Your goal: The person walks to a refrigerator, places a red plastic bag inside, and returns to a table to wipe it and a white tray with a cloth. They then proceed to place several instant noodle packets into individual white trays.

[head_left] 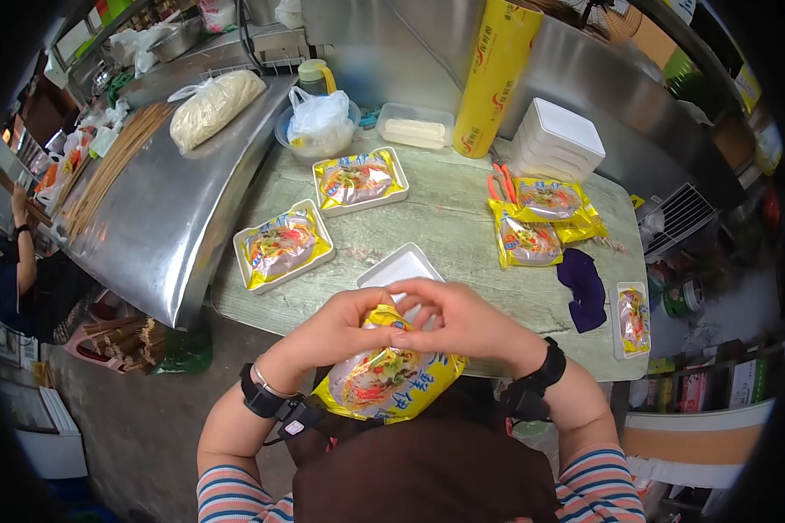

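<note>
A yellow packet of instant noodles (397, 383) hangs upright before my body, its printed picture facing me. At its upper left edge, my left hand (344, 327) is closed with the thumb across the film. My right hand (458, 318) pinches the top edge from the other side, its fingers bent over it. Just beyond my fingers lies a white tray (401, 261), partly hidden by the hands. Two more white trays, each with a noodle packet (356, 181) (281, 247) in it, sit at the table's left.
On the table's right are stacked noodle packets (541, 222), orange-handled scissors (501, 185), a purple cloth (583, 290) and another filled tray (632, 320). A yellow film box (495, 78) and white containers (560, 138) stand behind. A metal counter (157, 227) adjoins at left; another person's arm (24, 248) shows beyond it.
</note>
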Demonstrator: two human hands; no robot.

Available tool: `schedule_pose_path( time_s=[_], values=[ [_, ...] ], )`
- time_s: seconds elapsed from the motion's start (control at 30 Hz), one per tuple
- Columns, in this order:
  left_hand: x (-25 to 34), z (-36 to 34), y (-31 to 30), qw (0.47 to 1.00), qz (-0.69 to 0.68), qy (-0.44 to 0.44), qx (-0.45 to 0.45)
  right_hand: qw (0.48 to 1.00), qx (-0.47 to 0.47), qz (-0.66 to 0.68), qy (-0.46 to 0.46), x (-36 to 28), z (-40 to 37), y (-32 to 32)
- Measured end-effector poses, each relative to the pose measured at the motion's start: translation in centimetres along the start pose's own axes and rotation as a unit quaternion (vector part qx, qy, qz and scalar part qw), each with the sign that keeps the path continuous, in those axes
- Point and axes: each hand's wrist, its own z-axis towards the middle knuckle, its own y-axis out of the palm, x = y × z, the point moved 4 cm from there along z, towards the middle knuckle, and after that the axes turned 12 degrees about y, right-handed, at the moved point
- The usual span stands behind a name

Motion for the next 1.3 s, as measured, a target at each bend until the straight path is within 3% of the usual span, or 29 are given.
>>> schedule_pose_path(
  time_s=[0.03, 0.07, 0.1, 0.17, 0.2, 0.3, 0.33, 0.43, 0.53, 0.57, 0.6, 0.7, 0.73, 0.8, 0.97, 1.07, 1.2, 1.27, 1.3],
  values=[
    [-0.4, 0.1, 0.6, 0.999, -0.041, -0.001, -0.029, 0.997, -0.031, -0.012, 0.076, 0.7, -0.2, 0.6],
    [-0.7, -0.2, 0.6, 0.997, -0.043, -0.045, -0.038, 0.993, -0.038, 0.084, 0.067, 1.7, -0.6, 1.1],
    [-0.7, -0.8, 0.9, 0.997, -0.047, -0.047, -0.036, 0.993, -0.041, 0.085, 0.071, 2.8, -1.0, 1.5],
    [-0.9, -2.5, 1.2, 0.977, -0.198, -0.058, 0.058, 0.987, -0.003, 0.154, 0.048, 4.9, -1.9, 1.5],
    [-0.7, -3.3, 0.9, 0.98, -0.187, -0.018, 0.071, 0.985, 0.026, 0.162, 0.046, 6.0, -2.5, 1.5],
    [-1.6, -6.6, 0.7, 0.986, -0.144, -0.049, 0.074, 0.969, 0.082, 0.23, 0.049, 6.9, -4.2, 1.6],
    [-1.7, -7.0, 0.5, 0.989, -0.081, -0.058, 0.112, 0.968, 0.084, 0.231, 0.047, 6.6, -4.4, 1.6],
    [-2.9, -7.5, -0.4, 0.979, -0.084, -0.055, 0.18, 0.944, 0.082, 0.316, 0.042, 5.2, -5.0, 1.7],
    [0.0, -5.7, 0.7, 0.98, -0.07, 0.005, 0.184, 0.97, 0.092, 0.223, 0.0, 3.5, -4.7, 1.2],
    [0.8, -5.5, 1.1, 0.981, -0.059, 0.019, 0.185, 0.985, 0.116, 0.131, -0.002, 3.4, -4.6, 0.9],
    [1.4, -5.5, 1.3, 0.982, -0.054, 0.008, 0.18, 0.99, 0.137, 0.036, -0.005, 3.3, -4.7, 0.7],
    [1.4, -5.9, 1.8, 0.977, -0.067, -0.003, 0.201, 0.979, 0.195, -0.016, -0.055, 2.7, -5.2, 0.4],
    [1.1, -6.1, 1.9, 0.977, -0.066, -0.006, 0.202, 0.98, 0.193, -0.013, -0.054, 2.6, -5.3, 0.6],
    [0.1, -6.8, 2.2, 0.978, -0.022, -0.031, 0.204, 0.984, 0.091, 0.092, 0.121, 4.0, -5.4, 1.9],
    [-3.5, -8.8, 3.7, 0.967, -0.121, -0.092, 0.205, 0.974, 0.038, 0.194, 0.108, 7.0, -5.4, 4.1],
    [-5.7, -10.1, 4.5, 0.939, -0.222, -0.166, 0.205, 0.999, -0.016, 0.051, 0.006, 8.4, -5.1, 4.9],
    [-6.1, -10.3, 4.8, 0.939, -0.241, -0.12, 0.212, 1.0, -0.026, 0.0, -0.008, 7.6, -5.9, 4.9],
    [-6.5, -10.4, 4.7, 0.931, -0.242, -0.139, 0.235, 0.984, 0.045, -0.129, -0.11, 6.6, -6.1, 5.0],
    [-6.7, -10.5, 4.4, 0.931, -0.238, -0.137, 0.241, 0.984, 0.041, -0.128, -0.116, 6.8, -5.9, 5.2]
  ],
)
